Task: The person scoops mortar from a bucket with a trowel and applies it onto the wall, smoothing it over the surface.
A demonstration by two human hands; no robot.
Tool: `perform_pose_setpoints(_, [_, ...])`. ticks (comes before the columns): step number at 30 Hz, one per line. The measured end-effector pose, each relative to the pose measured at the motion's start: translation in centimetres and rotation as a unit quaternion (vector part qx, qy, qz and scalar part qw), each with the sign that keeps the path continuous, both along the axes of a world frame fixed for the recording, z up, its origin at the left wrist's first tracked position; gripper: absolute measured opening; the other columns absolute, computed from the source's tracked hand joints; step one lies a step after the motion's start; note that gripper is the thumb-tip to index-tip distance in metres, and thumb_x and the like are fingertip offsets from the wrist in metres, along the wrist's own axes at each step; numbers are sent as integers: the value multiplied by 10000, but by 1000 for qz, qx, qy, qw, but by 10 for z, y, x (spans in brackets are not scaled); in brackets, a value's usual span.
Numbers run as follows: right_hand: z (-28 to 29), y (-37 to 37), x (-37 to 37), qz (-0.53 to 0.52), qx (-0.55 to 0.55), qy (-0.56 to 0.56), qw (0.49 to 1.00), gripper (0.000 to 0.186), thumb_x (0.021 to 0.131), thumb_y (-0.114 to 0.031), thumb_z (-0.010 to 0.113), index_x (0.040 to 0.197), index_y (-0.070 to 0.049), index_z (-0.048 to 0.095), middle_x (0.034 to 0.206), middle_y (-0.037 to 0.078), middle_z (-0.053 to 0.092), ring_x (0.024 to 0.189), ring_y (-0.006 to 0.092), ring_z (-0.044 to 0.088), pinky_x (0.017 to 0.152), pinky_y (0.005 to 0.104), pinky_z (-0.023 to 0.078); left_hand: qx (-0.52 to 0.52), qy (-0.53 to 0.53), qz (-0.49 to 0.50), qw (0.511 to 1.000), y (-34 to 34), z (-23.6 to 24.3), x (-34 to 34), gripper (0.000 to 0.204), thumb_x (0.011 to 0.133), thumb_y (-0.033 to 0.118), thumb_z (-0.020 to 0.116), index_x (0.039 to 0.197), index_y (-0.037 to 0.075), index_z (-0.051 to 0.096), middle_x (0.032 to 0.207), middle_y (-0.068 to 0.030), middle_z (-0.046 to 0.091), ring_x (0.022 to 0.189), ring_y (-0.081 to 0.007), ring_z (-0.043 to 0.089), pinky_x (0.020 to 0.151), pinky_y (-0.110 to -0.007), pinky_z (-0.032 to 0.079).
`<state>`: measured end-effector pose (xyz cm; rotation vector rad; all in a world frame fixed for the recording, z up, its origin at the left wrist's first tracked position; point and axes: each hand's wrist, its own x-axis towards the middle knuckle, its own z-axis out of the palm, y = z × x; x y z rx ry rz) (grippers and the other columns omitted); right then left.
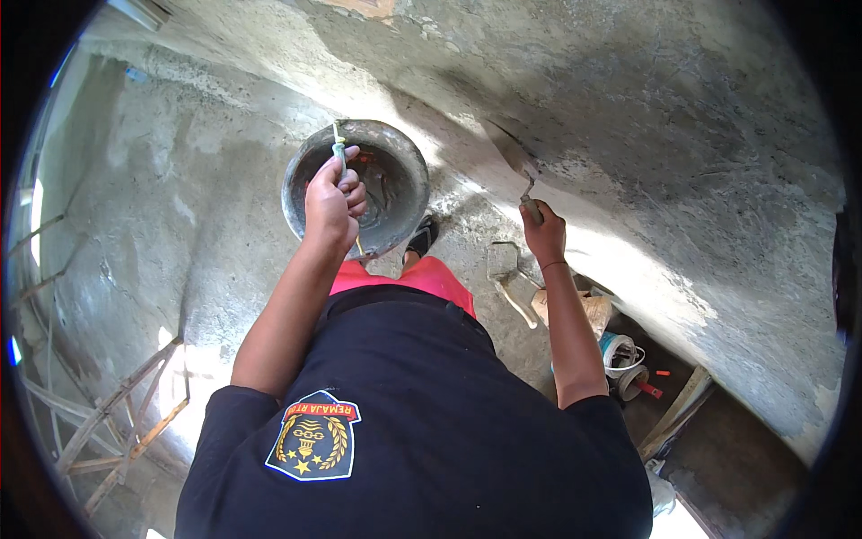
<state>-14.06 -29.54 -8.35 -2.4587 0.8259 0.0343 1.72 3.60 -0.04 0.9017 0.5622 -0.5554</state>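
Rough grey wall (620,54); round basin (417,184), contents shadowed, unclear; left hand (334,199) grips slim tool (339,153); right hand (544,237) grips trowel (514,154).

The left hand (332,207) gripped the pale handle of a thin tool (338,148) above a round, dark basin (413,171). The right hand (546,235) held a trowel (532,209) by its handle, the blade before a rough grey wall (700,117); contact between the two could not be determined. On the floor (503,350), right of the pink shorts (449,283), lay a wooden-handled tool (517,301), with a blue-and-white bucket (616,350) farther right
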Motion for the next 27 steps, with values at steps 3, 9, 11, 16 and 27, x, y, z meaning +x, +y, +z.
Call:
perform_pose_setpoints(3, [-2,-8,-4,33,-3,13,999,342,852,-412,671,1047,-133,696,839,165,701,792,368,676,704,425,529,4,-5,5,1000,2,7,4,328,1026,271,397,1241,52,512,611,75,288,475,-48,239,440,-217,183])
perform_pose_setpoints(9, [11,-29,-12,11,13,31,999,353,846,-400,692,1051,-112,698,811,163,699,760,331,686,684,389,524,-4,0,-2,1000,19,12,21,325,1031,243,358,1249,50,504,606,72,289,464,-52,231,423,-218,189])
perform_pose_setpoints(11, [22,-27,-19,42,-25,32,998,330,853,-362,684,1067,-112,696,844,157,703,775,323,686,697,380,523,-9,-1,-1,1000,25,16,27,324,1032,240,356,1249,47,498,605,73,286,461,-50,230,419,-216,191])
perform_pose_setpoints(16, [84,10,13,150,3,-7,989,307,841,-220,643,1113,-82,666,996,161,691,914,348,659,799,397,517,-22,-33,-51,998,29,29,34,330,1034,255,376,1252,38,495,616,78,286,473,-42,235,426,-212,190])
perform_pose_setpoints(27, [82,96,29,202,54,-2,978,374,709,-234,705,1066,-123,693,950,106,653,864,309,649,767,374,518,-21,-95,-98,990,31,58,40,322,1024,275,441,1231,40,518,649,74,301,506,-38,239,453,-214,184])
